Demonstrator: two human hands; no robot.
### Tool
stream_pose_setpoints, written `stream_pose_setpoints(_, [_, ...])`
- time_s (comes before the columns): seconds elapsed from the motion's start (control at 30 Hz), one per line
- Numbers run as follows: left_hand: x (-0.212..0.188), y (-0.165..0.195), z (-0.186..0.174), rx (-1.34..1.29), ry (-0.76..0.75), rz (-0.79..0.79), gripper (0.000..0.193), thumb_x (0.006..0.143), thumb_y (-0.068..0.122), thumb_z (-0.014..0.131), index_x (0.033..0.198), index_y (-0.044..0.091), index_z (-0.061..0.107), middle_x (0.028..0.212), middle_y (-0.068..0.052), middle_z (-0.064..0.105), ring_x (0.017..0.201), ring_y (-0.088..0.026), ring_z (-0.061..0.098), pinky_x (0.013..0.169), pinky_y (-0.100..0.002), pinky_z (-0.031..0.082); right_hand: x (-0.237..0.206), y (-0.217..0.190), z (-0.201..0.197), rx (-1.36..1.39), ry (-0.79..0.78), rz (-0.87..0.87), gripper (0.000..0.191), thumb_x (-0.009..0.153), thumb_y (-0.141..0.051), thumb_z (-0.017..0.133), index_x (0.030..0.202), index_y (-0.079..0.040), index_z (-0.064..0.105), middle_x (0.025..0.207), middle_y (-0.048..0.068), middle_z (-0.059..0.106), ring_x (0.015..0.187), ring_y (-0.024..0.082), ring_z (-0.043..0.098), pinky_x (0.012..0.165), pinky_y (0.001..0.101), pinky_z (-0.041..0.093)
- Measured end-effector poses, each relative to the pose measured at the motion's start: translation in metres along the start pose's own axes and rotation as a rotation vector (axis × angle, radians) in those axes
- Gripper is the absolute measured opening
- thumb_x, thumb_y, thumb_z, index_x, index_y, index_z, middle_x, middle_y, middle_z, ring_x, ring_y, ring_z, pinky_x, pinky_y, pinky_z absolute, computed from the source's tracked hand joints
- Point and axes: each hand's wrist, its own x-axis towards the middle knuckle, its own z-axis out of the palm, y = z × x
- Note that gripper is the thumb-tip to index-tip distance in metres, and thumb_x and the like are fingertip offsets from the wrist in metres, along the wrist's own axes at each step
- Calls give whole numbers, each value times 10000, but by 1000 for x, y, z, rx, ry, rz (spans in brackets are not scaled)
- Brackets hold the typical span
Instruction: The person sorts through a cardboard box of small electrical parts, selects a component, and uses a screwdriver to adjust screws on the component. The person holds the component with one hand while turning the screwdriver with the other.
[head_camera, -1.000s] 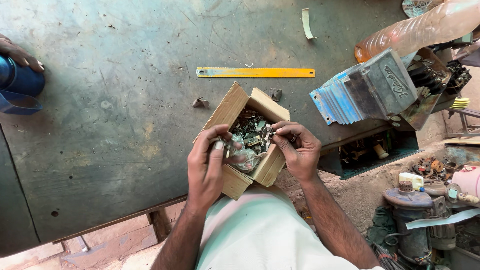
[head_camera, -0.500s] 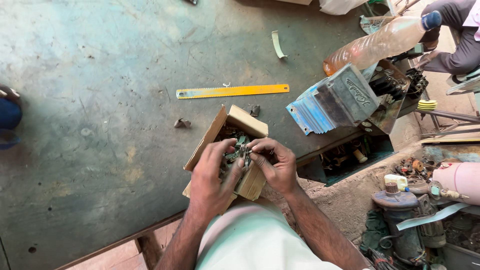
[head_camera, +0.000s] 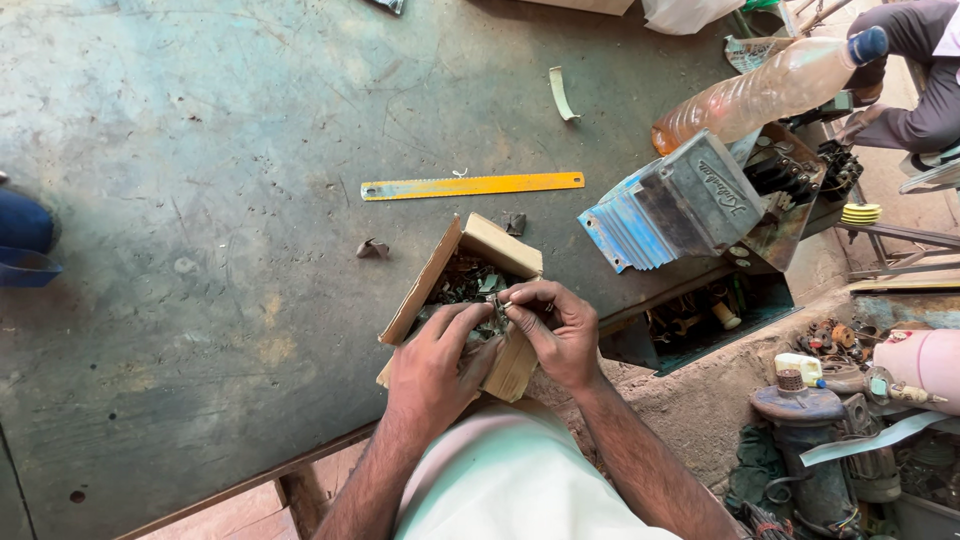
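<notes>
Both hands have closed in over the box (head_camera: 470, 300), fingertips now meeting on one small metal part (head_camera: 497, 302) above the jumble of parts inside. Left hand (head_camera: 432, 365) pinches it, fingers together; right hand (head_camera: 556, 330) clamps its other side. Box sits at the table (head_camera: 200, 150) edge, half under the wrists; a tug could likely tip it off or spill parts. Ruler (head_camera: 472, 185) lies beyond, untouched.

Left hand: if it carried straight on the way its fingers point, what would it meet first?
The left hand points up-right into the open cardboard box, so likely the small metal parts inside, then the box's far wall; depth is unclear.
</notes>
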Motion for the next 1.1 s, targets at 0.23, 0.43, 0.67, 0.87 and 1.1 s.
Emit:
stream_pose_setpoints(0.23, [-1, 0, -7, -24, -27, -36, 423, 896, 198, 769, 1275, 99, 609, 1151, -108, 723, 944, -249, 744, 760, -391, 614, -1, -1, 7, -21, 10, -15, 129, 969, 34, 707, 1079, -26, 681, 1098, 102, 759, 967, 117, 712, 845, 257, 612])
stream_pose_setpoints(0.43, [-7, -5, -18, -114, 58, 32, 455, 915, 114, 715, 1339, 49, 564, 1170, -159, 713, 1060, -328, 716, 854, -433, 588, -6, 0, 13, -55, 11, -24, 129, 951, 42, 732, 1055, -17, 686, 1134, 102, 739, 984, 104, 683, 857, 242, 586])
stream_pose_setpoints(0.67, [-6, -8, -17, -119, -13, -55, 402, 946, 113, 700, 1322, 54, 568, 1148, -153, 717, 999, -290, 738, 803, -416, 605, -7, 1, 17, 0, 2, -7, 139, 937, 34, 738, 1053, -17, 680, 1169, 106, 718, 1022, 109, 688, 862, 247, 604])
stream_pose_setpoints(0.87, [-1, -1, -22, -179, 89, -11, 450, 887, 57, 693, 1324, 61, 584, 1085, -154, 729, 960, -294, 735, 782, -419, 600, 14, -22, 12, 142, -62, -135, 292, 957, 14, 708, 1232, -40, 624, 1214, 110, 707, 1151, 162, 709, 973, 314, 648])
stream_pose_setpoints(1.1, [-5, 10, -23, -146, 58, -56, 417, 880, 76, 706, 1285, 110, 617, 982, -104, 731, 874, -264, 731, 746, -406, 595, 86, -89, -51, 301, 164, -239, 956, 816, 220, 475, 1687, -74, 213, 1756, 114, 262, 1618, 239, 336, 1316, 399, 433])
